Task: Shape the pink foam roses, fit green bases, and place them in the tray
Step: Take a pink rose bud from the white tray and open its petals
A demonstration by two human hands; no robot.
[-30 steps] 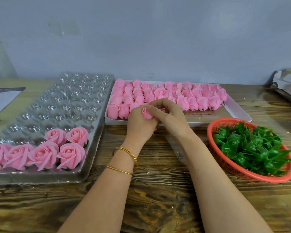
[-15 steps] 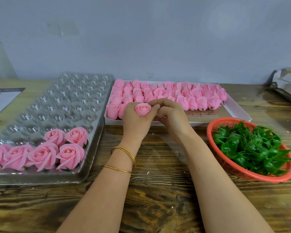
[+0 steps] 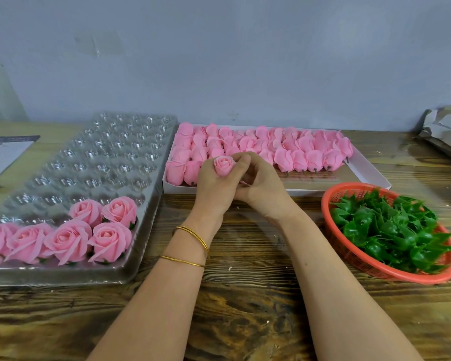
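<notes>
A pink foam rose bud [image 3: 223, 165] stands upright in my left hand [image 3: 214, 186], whose fingers curl around its lower part. My right hand [image 3: 258, 186] is pressed against the left one and pinches the bud's right side with thumb and fingertips. Behind the hands a white box [image 3: 370, 175] holds rows of unshaped pink buds [image 3: 292, 152]. A clear plastic tray [image 3: 99, 157] on the left carries several finished roses [image 3: 107, 241] in its near rows. A red basket [image 3: 354, 259] on the right is full of green bases [image 3: 391, 230].
The wooden table [image 3: 245, 308] runs under everything, with a bare strip between tray and basket. A printed sheet [image 3: 3, 155] and a pen tip lie at the far left. Crumpled grey wrapping [image 3: 445, 131] sits at the back right, against the grey wall.
The bud was hidden between both hands; it has turned upright, its top now facing me. My right fingertips have moved from in front of the bud to its right side.
</notes>
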